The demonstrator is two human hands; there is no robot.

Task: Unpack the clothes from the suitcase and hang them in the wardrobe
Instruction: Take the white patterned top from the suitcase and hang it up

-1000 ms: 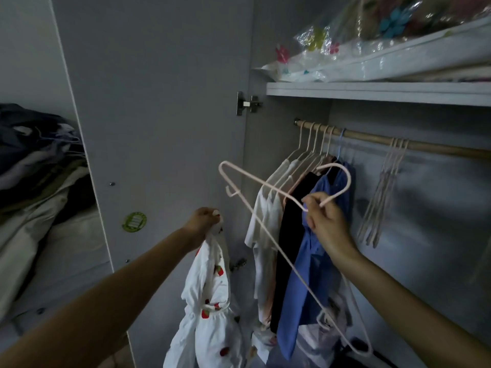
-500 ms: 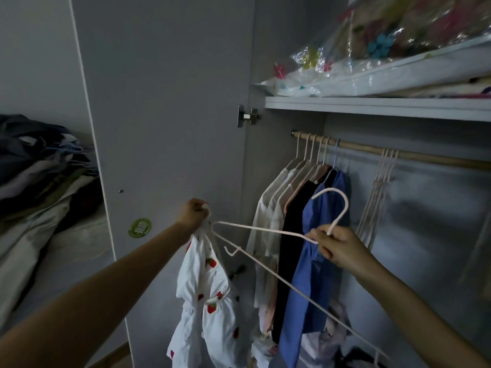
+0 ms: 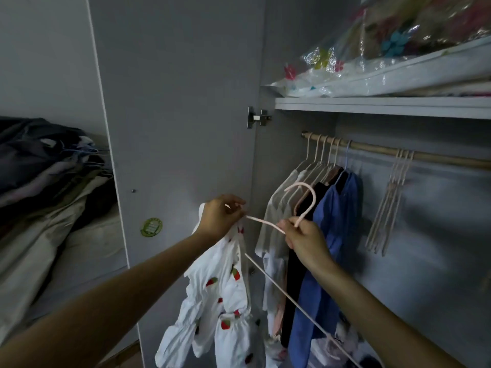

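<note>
My left hand (image 3: 220,217) grips the top of a white garment with red strawberry prints (image 3: 223,309), which hangs down in front of the open wardrobe. My right hand (image 3: 303,240) holds a pale pink hanger (image 3: 305,203) at the base of its hook. One hanger arm reaches left into the garment's top at my left hand; the other slants down to the lower right. Behind my hands, white, black and blue clothes (image 3: 329,235) hang from a wooden rail (image 3: 438,158).
The grey wardrobe door (image 3: 175,128) stands open on the left. Empty pink hangers (image 3: 388,205) hang further right on the rail. A shelf (image 3: 382,107) above carries plastic-wrapped bedding. A pile of clothes (image 3: 45,187) lies at far left.
My right hand has brought the hanger down and to the left, and its left arm now enters the garment's top at my left hand. My hands are closer together.
</note>
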